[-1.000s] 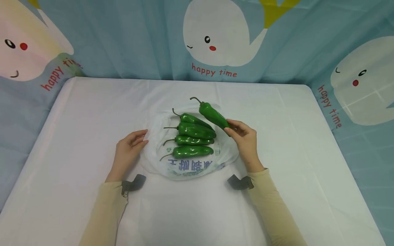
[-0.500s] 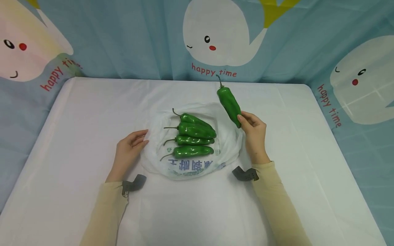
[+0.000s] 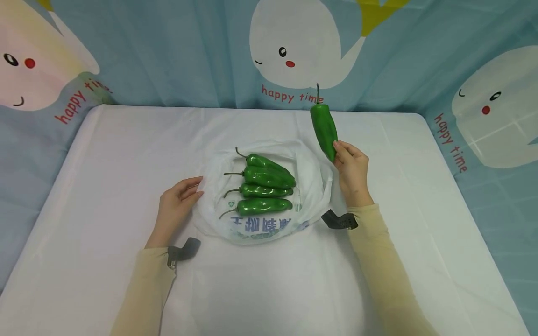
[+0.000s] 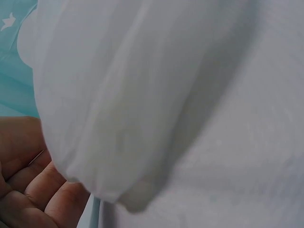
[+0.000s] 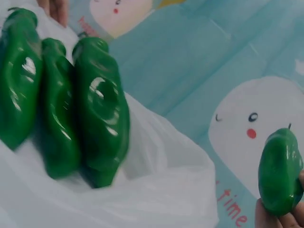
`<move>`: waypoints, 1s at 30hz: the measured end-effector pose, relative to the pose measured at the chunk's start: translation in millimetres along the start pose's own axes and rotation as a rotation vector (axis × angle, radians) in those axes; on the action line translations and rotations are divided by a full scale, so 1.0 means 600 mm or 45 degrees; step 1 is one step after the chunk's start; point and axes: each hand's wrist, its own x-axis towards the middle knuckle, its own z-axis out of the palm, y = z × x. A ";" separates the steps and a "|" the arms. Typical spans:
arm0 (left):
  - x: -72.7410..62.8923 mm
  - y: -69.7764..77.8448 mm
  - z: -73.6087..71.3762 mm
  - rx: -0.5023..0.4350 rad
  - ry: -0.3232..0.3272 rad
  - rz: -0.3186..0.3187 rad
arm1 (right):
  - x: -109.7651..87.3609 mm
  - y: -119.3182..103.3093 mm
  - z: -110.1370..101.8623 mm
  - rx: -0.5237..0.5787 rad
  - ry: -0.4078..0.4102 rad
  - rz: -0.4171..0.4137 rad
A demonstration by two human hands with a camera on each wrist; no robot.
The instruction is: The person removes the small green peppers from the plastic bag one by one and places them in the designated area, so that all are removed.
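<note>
My right hand (image 3: 354, 171) holds a long green pepper (image 3: 323, 128) by its lower end, stem up, at the far right side of a white plastic bag (image 3: 313, 186). In the right wrist view the held pepper (image 5: 279, 173) stands upright between the fingers. Several more green peppers (image 3: 269, 177) lie side by side in the bag's mouth, stems to the left. On the bag's left, my left hand (image 3: 178, 203) holds the rim between thumb and fingers. In the left wrist view the bag's side (image 4: 123, 95) covers the fingertips.
A white cloth (image 3: 260, 289) covers the table. Behind and at both sides hangs a blue curtain (image 3: 193, 56) with whale prints. A dark wrist camera (image 3: 184, 249) sits on the left wrist, another dark camera (image 3: 339, 220) on the right.
My right hand has moved right and away from me with its pepper, which has turned more upright and left the area over the bag. The left hand and the other peppers have stayed put.
</note>
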 end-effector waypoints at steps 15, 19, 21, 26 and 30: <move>-0.002 0.001 -0.001 -0.007 0.014 0.040 | 0.080 0.009 -0.016 -0.047 0.048 0.267; -0.003 0.002 -0.001 -0.005 0.010 0.030 | 0.090 0.017 -0.020 -0.126 0.012 0.310; -0.003 0.002 0.000 -0.004 0.012 0.030 | 0.094 0.021 -0.021 -0.157 0.005 0.314; 0.000 -0.001 0.002 -0.008 0.018 0.038 | 0.101 0.024 -0.023 -0.241 0.014 0.311; 0.001 -0.003 0.003 -0.010 0.018 0.040 | 0.106 0.025 -0.024 -0.329 0.012 0.284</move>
